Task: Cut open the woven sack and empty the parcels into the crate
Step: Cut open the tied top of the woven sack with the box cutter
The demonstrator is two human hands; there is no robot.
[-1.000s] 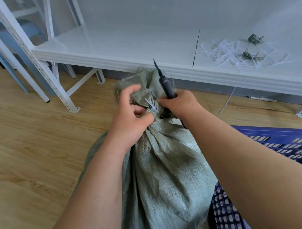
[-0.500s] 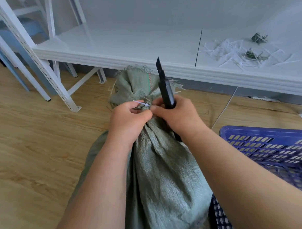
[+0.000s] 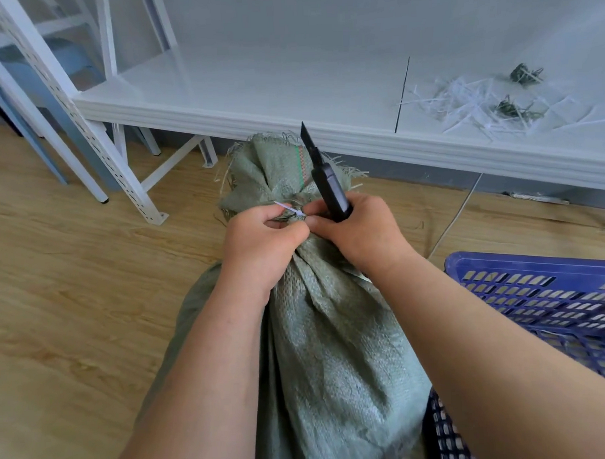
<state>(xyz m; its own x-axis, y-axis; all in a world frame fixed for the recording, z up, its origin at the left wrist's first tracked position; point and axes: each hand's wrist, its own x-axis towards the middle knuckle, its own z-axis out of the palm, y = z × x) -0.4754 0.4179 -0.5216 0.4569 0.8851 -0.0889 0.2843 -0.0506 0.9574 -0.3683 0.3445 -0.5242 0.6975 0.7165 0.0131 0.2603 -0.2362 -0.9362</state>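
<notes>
Green woven sack (image 3: 319, 349) standing on the wood floor (image 3: 74, 306), neck bunched and tied, blue crate (image 3: 550, 296) just beside it on the right. Left hand (image 3: 263, 241) clamped round the neck, pinching a white tie (image 3: 292, 209). Right hand (image 3: 359, 227) closed on a black knife (image 3: 327, 183), blade pointing up.
</notes>
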